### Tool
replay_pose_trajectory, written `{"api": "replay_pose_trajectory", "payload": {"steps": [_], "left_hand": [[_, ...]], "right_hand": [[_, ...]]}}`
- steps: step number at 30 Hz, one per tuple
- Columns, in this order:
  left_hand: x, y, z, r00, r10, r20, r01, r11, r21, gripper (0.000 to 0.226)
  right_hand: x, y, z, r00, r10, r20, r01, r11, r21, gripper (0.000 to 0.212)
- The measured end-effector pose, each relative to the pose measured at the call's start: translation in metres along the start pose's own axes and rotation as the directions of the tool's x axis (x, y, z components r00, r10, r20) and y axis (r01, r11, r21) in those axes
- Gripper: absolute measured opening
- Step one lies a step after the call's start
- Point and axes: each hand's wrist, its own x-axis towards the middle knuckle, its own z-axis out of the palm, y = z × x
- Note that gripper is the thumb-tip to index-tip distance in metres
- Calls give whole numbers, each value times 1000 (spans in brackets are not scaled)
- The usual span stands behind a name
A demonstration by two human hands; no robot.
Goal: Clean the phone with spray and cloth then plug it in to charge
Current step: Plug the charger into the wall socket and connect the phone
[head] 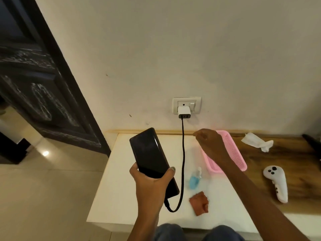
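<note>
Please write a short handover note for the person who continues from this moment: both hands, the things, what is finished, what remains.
Left hand grips the phone, screen up, above the white table. Right hand is raised toward the wall socket, loosely curled, holding nothing visible.
The black cable runs from the white charger in the socket to the phone's lower end; it looks plugged in.
Spray bottle and brown cloth lie on the table.
Left: probably flip the socket switch and set the phone down.

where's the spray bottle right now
In the head view, the blue spray bottle lies on the white table, between the black charging cable and the pink basket.
</note>
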Motion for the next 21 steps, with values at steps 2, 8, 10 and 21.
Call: {"api": "replay_pose_trajectory", "payload": {"steps": [2, 8, 10, 21], "left_hand": [[-3, 1, -1, 1000, 31, 3, -31, 999, 37, 81], [-16, 2, -4, 984, 179, -1, -176, 971, 163, 84], [-19, 4, -4, 976, 218, 0, -214, 958, 192, 82], [-30, 20, -12, 984, 105, 141, -108, 994, 12, 44]], "right_hand": [[-43, -17, -5, 998, -11, 61, -5, 966, 259, 18], [-136, -53, 4, 916, 7, 402, -236, 819, 524, 27], [-148, -61, 7, 877, 66, 475, -350, 765, 540, 32], [-163, -87, -10, 854, 111, 509, -487, 516, 705, 43]]}}
